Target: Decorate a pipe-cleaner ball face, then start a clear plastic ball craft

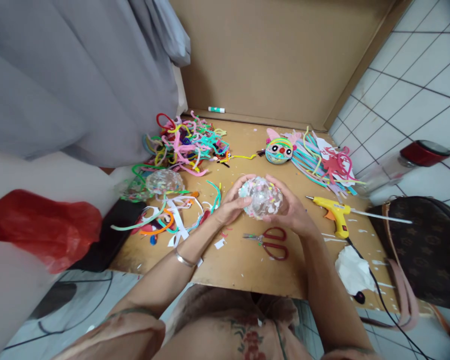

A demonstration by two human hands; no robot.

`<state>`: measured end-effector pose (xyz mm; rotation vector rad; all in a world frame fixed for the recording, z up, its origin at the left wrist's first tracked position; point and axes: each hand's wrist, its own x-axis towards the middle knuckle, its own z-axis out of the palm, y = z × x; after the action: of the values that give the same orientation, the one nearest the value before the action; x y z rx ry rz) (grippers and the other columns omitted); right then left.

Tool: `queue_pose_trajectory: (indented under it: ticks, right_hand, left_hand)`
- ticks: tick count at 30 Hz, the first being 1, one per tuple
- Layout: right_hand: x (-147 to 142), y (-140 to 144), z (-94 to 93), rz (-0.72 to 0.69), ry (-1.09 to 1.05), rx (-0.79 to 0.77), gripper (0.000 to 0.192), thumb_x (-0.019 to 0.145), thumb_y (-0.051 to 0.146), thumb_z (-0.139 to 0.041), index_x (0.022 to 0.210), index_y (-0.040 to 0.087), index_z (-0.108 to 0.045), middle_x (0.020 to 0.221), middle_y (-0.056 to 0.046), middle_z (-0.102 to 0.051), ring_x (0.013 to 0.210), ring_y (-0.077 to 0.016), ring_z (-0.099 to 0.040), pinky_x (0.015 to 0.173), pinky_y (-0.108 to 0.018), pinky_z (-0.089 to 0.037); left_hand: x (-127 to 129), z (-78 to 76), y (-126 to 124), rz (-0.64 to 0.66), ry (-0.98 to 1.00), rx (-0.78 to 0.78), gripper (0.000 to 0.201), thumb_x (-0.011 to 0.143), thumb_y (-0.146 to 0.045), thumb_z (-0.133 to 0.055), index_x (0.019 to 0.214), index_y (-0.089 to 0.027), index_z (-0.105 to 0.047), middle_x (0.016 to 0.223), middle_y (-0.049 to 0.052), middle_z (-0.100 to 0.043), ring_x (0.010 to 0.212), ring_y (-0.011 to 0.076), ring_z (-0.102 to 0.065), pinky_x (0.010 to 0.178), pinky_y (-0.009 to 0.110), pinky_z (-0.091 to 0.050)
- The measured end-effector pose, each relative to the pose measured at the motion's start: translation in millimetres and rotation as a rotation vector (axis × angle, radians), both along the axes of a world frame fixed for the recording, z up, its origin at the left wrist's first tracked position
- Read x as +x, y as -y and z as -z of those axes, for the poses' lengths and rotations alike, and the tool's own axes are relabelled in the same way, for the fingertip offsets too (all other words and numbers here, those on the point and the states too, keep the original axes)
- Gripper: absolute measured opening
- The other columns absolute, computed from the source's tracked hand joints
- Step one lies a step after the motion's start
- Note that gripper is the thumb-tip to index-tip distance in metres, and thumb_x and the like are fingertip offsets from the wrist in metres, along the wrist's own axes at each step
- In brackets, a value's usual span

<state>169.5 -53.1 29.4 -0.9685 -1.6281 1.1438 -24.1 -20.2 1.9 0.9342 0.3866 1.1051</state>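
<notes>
Between both hands is a clear, rounded ball [261, 198] dotted with bits of pink, yellow, white and pale blue. My left hand [234, 202] wraps its left side, the thumb across the front. Around its right side curls my right hand [293, 210]. The ball is held above the wooden table [225, 262]. Just below lie scissors with red handles [276, 244], blades pointing left. A similar clear ball [165, 182] sits to the left, beside loose strips. Behind the held ball rests a small face ornament [279, 150] wound with coloured pipe cleaners, with round eyes and a red nose.
A tangled heap of pipe cleaners [187, 142] fills the back left; straighter ones [309, 155] lie back right. A yellow glue gun [335, 212], crumpled tissue [354, 270], brown bag [425, 245] and red-lidded bottle [401, 162] stand right. A glue stick tube [216, 109] lies by the back board.
</notes>
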Motion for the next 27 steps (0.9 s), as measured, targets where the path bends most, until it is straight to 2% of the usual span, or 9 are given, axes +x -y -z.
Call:
queue_pose_trajectory:
  ticks: [8,15,17,20,22,27]
  right_hand:
    - [-3.0,0.1,1.6,0.039,-0.020,0.005,0.100,0.058,0.051,-0.093,0.146,0.031,-0.051,0.156,-0.007,-0.046,0.152,-0.0370,-0.034,0.124,-0.053,-0.033]
    - [-11.0,3.4,7.0,0.040,-0.090,-0.077,0.104,0.061,0.051,-0.091,0.150,0.031,-0.042,0.161,-0.007,-0.039,0.148,-0.0358,-0.041,0.121,-0.051,-0.039]
    - [-13.7,4.3,6.8,0.034,-0.114,-0.094,0.110,0.060,0.053,-0.091,0.153,0.032,-0.035,0.164,-0.008,-0.034,0.149,-0.0353,-0.040,0.120,-0.050,-0.040]
    - [-17.4,3.7,3.5,0.073,-0.089,-0.125,0.127,0.051,0.060,-0.092,0.156,0.029,-0.028,0.165,-0.011,-0.030,0.150,-0.0363,-0.036,0.122,-0.050,-0.037]
    - [-20.0,2.1,-0.6,0.117,-0.028,-0.147,0.131,0.046,0.062,-0.093,0.154,0.024,-0.028,0.161,-0.016,-0.033,0.147,-0.0377,-0.040,0.121,-0.052,-0.037]
    - [-28.2,-2.3,-8.7,0.193,0.090,-0.125,0.113,0.049,0.052,-0.094,0.145,0.022,-0.042,0.146,-0.014,-0.050,0.135,-0.0364,-0.051,0.117,-0.053,-0.042]
  left_hand:
    - [1.0,2.4,-0.1,-0.023,-0.022,0.011,0.074,0.059,-0.047,-0.089,0.123,-0.026,-0.060,0.115,0.006,-0.065,0.110,0.0254,-0.063,0.102,0.039,-0.047]
    - [0.3,6.2,-2.2,-0.064,-0.056,0.052,0.081,0.059,-0.056,-0.088,0.128,-0.025,-0.059,0.125,0.009,-0.065,0.117,0.0286,-0.061,0.104,0.040,-0.046]
    - [-1.2,8.2,-3.8,-0.066,-0.078,0.085,0.084,0.059,-0.058,-0.087,0.131,-0.025,-0.058,0.127,0.009,-0.064,0.118,0.0294,-0.060,0.103,0.040,-0.046]
    - [-3.6,12.9,-7.2,-0.078,-0.135,0.148,0.083,0.062,-0.056,-0.086,0.133,-0.026,-0.058,0.129,0.008,-0.063,0.117,0.0288,-0.060,0.102,0.039,-0.046]
    - [-5.0,16.3,-9.5,-0.098,-0.185,0.183,0.082,0.062,-0.054,-0.087,0.134,-0.026,-0.058,0.130,0.008,-0.063,0.117,0.0286,-0.060,0.103,0.038,-0.045]
    - [-9.6,19.8,-11.1,-0.155,-0.237,0.211,0.085,0.060,-0.055,-0.088,0.133,-0.024,-0.058,0.130,0.008,-0.063,0.120,0.0300,-0.058,0.107,0.040,-0.044]
